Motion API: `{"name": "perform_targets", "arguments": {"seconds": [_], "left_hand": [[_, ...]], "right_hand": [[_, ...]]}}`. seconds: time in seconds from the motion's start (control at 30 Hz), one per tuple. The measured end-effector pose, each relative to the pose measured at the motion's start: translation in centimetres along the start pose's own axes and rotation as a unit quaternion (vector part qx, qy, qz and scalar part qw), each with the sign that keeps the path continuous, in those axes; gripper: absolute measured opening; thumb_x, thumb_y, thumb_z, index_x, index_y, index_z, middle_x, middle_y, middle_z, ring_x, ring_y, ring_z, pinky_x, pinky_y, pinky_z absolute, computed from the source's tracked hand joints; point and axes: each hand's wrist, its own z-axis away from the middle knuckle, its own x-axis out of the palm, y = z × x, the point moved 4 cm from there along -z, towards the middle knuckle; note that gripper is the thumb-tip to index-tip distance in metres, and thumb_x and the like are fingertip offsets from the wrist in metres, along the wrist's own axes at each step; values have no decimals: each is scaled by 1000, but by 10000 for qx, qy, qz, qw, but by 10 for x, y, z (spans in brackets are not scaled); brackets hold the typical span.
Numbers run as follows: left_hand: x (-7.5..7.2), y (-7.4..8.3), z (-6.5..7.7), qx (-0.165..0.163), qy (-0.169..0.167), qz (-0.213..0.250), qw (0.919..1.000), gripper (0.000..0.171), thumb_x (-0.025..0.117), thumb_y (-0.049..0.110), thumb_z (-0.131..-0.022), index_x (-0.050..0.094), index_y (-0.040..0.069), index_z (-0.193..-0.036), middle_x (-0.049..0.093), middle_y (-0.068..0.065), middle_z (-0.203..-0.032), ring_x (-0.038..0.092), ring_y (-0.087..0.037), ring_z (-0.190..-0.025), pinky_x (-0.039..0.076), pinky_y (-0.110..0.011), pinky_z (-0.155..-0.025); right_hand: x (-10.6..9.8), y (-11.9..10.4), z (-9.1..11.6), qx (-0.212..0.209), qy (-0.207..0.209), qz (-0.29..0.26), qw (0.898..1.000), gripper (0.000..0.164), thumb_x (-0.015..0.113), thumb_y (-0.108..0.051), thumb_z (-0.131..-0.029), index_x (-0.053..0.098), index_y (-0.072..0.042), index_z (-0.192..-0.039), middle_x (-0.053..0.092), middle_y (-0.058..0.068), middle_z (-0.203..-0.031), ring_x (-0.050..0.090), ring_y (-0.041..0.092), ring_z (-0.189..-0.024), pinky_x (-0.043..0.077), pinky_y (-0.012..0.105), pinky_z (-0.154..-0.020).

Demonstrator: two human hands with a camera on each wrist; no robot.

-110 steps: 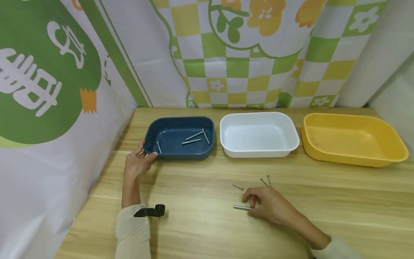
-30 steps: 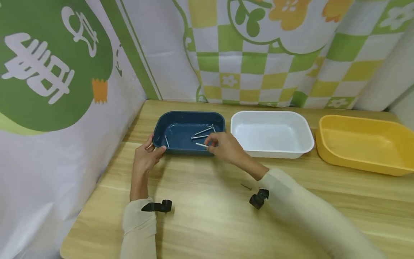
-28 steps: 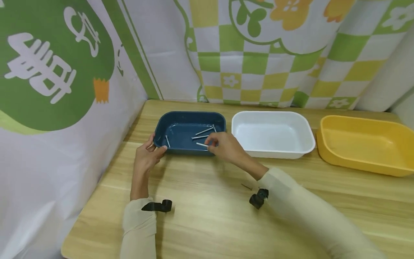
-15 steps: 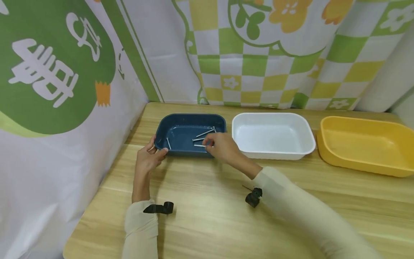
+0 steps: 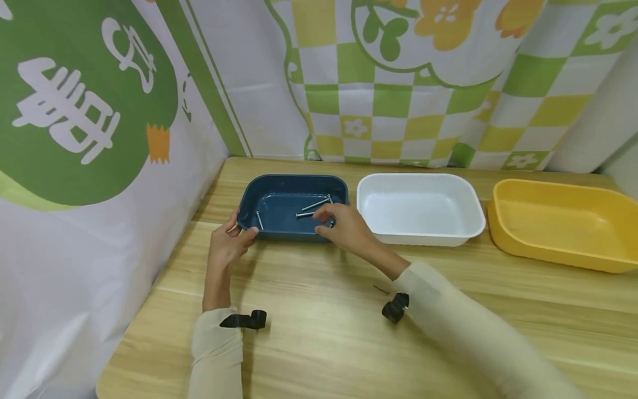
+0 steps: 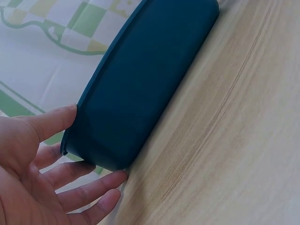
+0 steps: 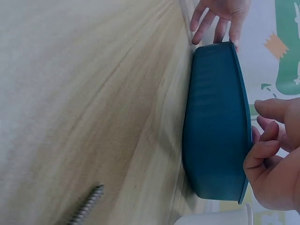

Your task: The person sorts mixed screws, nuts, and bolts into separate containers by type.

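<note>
My left hand (image 5: 226, 244) holds the left front corner of the dark blue tray (image 5: 284, 235). In the left wrist view the thumb lies on the rim and the fingers (image 6: 86, 194) touch the end wall. Over the tray's right front part is my right hand (image 5: 345, 226), thumb and forefinger apart. A small dark bit shows in that gap, too small to tell what it is. In the tray lie several silver bolts: one slanting bolt (image 5: 316, 204), one partly covered bolt (image 5: 305, 214) and a short bolt (image 5: 260, 220) at the left.
A white tray (image 5: 412, 238) stands just right of the blue one, a yellow tray (image 5: 563, 259) farther right. On the wooden table lies a thin screw (image 5: 381, 289) near my right sleeve. The right wrist view shows a threaded screw (image 7: 86, 206). A patterned cloth (image 5: 389, 127) hangs behind.
My right hand picked a bolt off the table, carried it left to the blue tray, then spread thumb and forefinger and let go. My left hand keeps its hold on the tray.
</note>
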Motion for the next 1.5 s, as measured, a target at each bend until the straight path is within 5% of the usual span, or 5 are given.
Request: {"name": "perform_targets", "arguments": {"seconds": [0.43, 0.63, 0.9, 1.27, 1.5], "left_hand": [[1, 2, 3, 149, -95, -99, 9998, 77, 72, 15, -94, 31, 24, -158, 44, -20, -148, 58, -26, -121, 52, -35, -84], [1, 3, 2, 325, -19, -270, 9991, 76, 71, 14, -94, 31, 22, -158, 49, -25, -143, 67, -16, -99, 52, -25, -70], [3, 6, 13, 860, 76, -1248, 9884, 75, 65, 21, -99, 23, 13, -160, 38, -25, -152, 48, -35, -133, 43, -49, -103], [11, 28, 39, 1520, 1415, -2495, 9458, 45, 66, 24, -98, 62, -2, -134, 72, -24, -101, 68, -41, -94, 49, -54, -86], [40, 48, 48, 1929, 994, -2006, 9553, 37, 67, 24, -97, 67, 0, -125, 73, -21, -94, 71, -36, -80, 55, -44, -69]], "right_hand": [[-25, 15, 27, 209, 747, -496, 9958, 32, 78, -5, -85, 71, -4, -116, 68, 17, -104, 43, 14, -53, 39, 31, -55], [-32, 15, 31, 149, 788, -477, 9956, 33, 79, -6, -84, 70, -4, -116, 68, 14, -101, 44, 12, -53, 39, 30, -54], [-41, 20, 44, 151, 843, -497, 9951, 35, 79, -6, -83, 69, -2, -117, 68, 11, -101, 47, 16, -59, 40, 28, -57], [-61, 31, 72, 291, 990, -572, 9930, 34, 76, -8, -88, 69, -5, -120, 68, 10, -102, 48, 16, -56, 40, 27, -53], [-76, 41, 92, 609, 970, -772, 9904, 34, 74, -8, -90, 67, -7, -124, 66, 11, -108, 49, 13, -54, 40, 25, -48]]}}
